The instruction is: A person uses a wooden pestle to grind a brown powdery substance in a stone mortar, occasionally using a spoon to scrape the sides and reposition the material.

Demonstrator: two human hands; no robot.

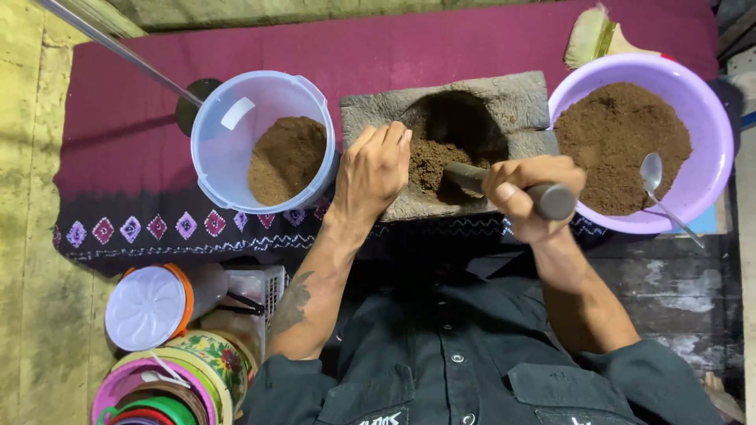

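A grey stone mortar (512, 98) sits in front of me on a maroon cloth (409, 47), with brown powder (429, 161) in its hollow. My right hand (531, 197) grips a dark pestle (472, 177) whose tip is down in the powder. My left hand (376, 169) rests on the mortar's left rim, fingers together, steadying the stone. To the left stands a clear plastic tub (236, 118) holding some brown powder. To the right a purple bowl (709, 134) is heaped with brown powder, and a metal spoon (654, 177) lies in it.
A long metal rod (118, 51) slants in from the upper left to a dark round thing behind the tub. Stacked lidded containers (150, 307) and coloured bowls (157, 393) crowd the lower left. A small brush (591, 35) lies at the top right. Wooden planks (677, 291) lie under my right arm.
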